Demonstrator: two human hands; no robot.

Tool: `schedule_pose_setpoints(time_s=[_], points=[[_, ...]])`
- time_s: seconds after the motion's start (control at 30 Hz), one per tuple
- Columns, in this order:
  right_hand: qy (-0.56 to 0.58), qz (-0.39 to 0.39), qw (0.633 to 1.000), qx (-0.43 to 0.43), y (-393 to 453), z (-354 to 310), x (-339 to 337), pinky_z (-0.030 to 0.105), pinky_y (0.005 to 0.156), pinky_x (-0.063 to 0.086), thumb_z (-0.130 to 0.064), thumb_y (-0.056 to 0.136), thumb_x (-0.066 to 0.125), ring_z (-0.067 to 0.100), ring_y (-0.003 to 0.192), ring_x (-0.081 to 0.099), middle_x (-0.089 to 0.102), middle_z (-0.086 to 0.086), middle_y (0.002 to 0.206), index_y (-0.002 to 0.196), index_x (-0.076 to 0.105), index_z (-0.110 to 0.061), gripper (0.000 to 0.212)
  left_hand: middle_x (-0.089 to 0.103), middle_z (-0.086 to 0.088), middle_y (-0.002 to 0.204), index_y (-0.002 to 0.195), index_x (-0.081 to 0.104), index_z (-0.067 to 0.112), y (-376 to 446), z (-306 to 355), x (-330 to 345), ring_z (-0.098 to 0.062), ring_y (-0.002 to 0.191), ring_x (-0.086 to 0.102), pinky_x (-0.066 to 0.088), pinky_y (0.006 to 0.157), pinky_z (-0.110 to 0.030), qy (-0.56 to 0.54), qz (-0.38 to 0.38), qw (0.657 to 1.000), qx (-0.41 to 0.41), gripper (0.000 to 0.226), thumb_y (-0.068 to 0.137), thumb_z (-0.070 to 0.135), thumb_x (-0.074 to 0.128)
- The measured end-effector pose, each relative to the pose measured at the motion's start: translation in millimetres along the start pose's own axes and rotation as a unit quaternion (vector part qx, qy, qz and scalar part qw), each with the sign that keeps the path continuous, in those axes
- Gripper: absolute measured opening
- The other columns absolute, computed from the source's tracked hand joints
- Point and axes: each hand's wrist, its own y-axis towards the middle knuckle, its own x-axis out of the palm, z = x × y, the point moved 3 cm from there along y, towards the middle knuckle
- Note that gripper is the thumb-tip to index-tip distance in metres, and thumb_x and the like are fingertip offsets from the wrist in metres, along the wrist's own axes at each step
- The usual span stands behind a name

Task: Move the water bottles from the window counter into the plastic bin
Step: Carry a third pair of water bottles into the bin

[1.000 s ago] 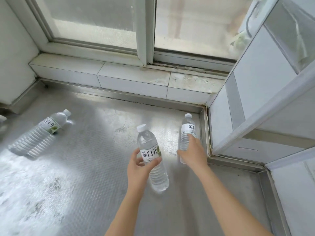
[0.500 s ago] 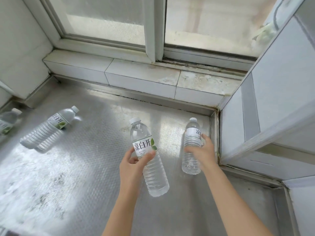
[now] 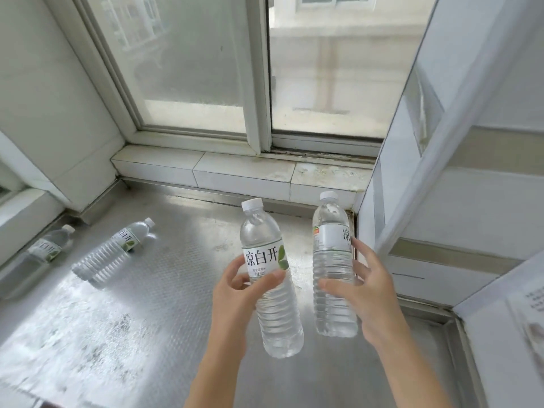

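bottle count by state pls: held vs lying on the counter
Clear plastic water bottles held upright: 2, one in the left hand at, one in the right hand at
Clear plastic water bottles lying on the metal counter: 2, at and
Total: 4

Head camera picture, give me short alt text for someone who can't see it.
A person's left hand and right hand each hold a clear water bottle, the left bottle and the right bottle, upright above a metal counter below a window. A third bottle lies on its side at the left, mirrored in a shiny wall panel.
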Motion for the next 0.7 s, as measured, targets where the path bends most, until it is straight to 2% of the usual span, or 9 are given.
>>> schedule_pose_setpoints(time_s=[0.07, 0.1, 0.2, 0.33, 0.4, 0.53, 0.6, 0.7], points=[[-0.005, 0.017, 0.999, -0.03, -22.3, -11.8, -6.4, 0.047, 0.087, 0.054, -0.002, 0.046, 0.089, 0.017, 0.098, 0.069, 0.068, -0.001, 0.113, 0.118, 0.052, -0.048, 0.093, 0.078, -0.007, 0.099, 0.112, 0.069, 0.033, -9.9, 14.7, 3.5, -0.034, 0.097, 0.072, 0.055, 0.092, -0.054, -0.006, -0.023, 1.0, 0.017, 0.066, 0.049, 0.039, 0.088], [-0.009, 0.025, 0.999, -0.045, -33.4, -18.2, -9.2, 0.047, 0.088, 0.054, -0.001, 0.046, 0.09, 0.015, 0.098, 0.068, 0.068, -0.002, 0.112, 0.118, 0.052, -0.047, 0.094, 0.078, -0.007, 0.099, 0.112, 0.069, 0.032, -14.5, 22.9, 5.9, -0.035, 0.097, 0.072, 0.054, 0.091, -0.053, -0.008, -0.039, 0.999, 0.027, 0.065, 0.049, 0.039, 0.088], [-0.012, 0.058, 0.994, -0.087, -66.2, -34.0, -15.6, 0.042, 0.081, 0.056, -0.003, 0.043, 0.09, 0.011, 0.091, 0.07, 0.068, -0.004, 0.112, 0.119, 0.053, -0.047, 0.095, 0.079, -0.005, 0.096, 0.109, 0.069, 0.03, -29.4, 46.6, 13.8, -0.035, 0.096, 0.072, 0.053, 0.09, -0.051, -0.01, -0.091, 0.994, 0.055, 0.059, 0.052, 0.03, 0.086], [-0.033, 0.112, 0.984, -0.135, -110.9, -43.7, -7.3, 0.045, 0.083, 0.055, -0.009, 0.039, 0.089, 0.013, 0.097, 0.067, 0.063, -0.008, 0.115, 0.117, 0.05, -0.057, 0.1, 0.079, -0.002, 0.092, 0.102, 0.067, 0.035, -52.9, 64.0, 11.3, -0.031, 0.093, 0.073, 0.056, 0.082, -0.041, -0.007, -0.164, 0.983, 0.082, 0.052, 0.054, 0.025, 0.084], [-0.029, 0.139, 0.979, -0.149, -135.6, -43.8, 2.7, 0.046, 0.082, 0.056, -0.009, 0.039, 0.088, 0.015, 0.096, 0.067, 0.062, -0.009, 0.115, 0.117, 0.049, -0.059, 0.101, 0.079, -0.003, 0.092, 0.103, 0.068, 0.035, -62.4, 66.3, 2.1, -0.033, 0.093, 0.072, 0.057, 0.082, -0.041, 0.004, -0.197, 0.976, 0.094, 0.055, 0.052, 0.027, 0.086], [-0.008, 0.19, 0.968, -0.165, -188.2, -35.5, 22.9, 0.038, 0.079, 0.055, 0.003, 0.046, 0.087, 0.007, 0.09, 0.069, 0.067, -0.005, 0.111, 0.125, 0.049, -0.048, 0.102, 0.079, -0.004, 0.091, 0.104, 0.071, 0.035, -80.1, 65.1, -23.0, -0.036, 0.092, 0.071, 0.056, 0.077, -0.038, 0.027, -0.26, 0.959, 0.112, 0.061, 0.045, 0.036, 0.087], [-0.004, 0.226, 0.96, -0.167, -216.1, -30.0, 30.9, 0.039, 0.082, 0.055, -0.003, 0.042, 0.087, 0.008, 0.094, 0.068, 0.068, -0.006, 0.111, 0.123, 0.05, -0.049, 0.1, 0.078, -0.005, 0.091, 0.098, 0.073, 0.039, -90.1, 61.7, -34.8, -0.037, 0.093, 0.07, 0.055, 0.076, -0.038, 0.032, -0.289, 0.95, 0.114, 0.054, 0.046, 0.035, 0.086], [-0.005, 0.283, 0.943, -0.173, -259.1, -21.1, 39.4, 0.048, 0.093, 0.05, -0.017, 0.036, 0.086, 0.015, 0.106, 0.064, 0.067, -0.008, 0.114, 0.121, 0.051, -0.052, 0.098, 0.078, -0.007, 0.091, 0.095, 0.074, 0.043, -109.7, 57.8, -46.8, -0.039, 0.097, 0.067, 0.052, 0.077, -0.039, 0.03, -0.331, 0.937, 0.105, 0.055, 0.041, 0.039, 0.087]])
